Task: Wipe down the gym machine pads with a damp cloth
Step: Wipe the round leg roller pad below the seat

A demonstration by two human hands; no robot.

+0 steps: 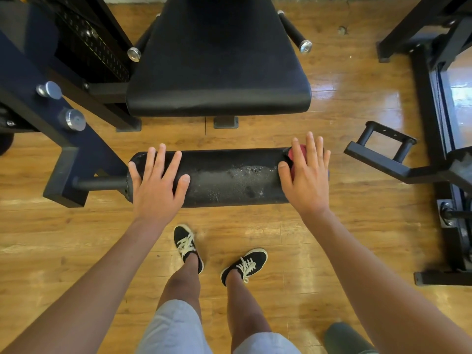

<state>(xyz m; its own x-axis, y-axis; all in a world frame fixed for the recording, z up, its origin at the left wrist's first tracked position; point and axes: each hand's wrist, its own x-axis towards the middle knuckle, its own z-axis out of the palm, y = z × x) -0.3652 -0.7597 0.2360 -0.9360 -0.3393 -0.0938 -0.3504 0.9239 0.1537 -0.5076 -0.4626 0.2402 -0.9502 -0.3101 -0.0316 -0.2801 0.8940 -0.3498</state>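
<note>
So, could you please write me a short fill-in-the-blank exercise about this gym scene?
1. The right hand presses a ____ cloth onto the roller pad.
2. The left hand rests flat on the roller pad's ____ end.
3. The person stands on a ____ floor.
Missing words: red; left; wooden.

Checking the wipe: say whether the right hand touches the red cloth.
Touching. Head view: right hand lies flat on the red cloth on the roller pad.
</note>
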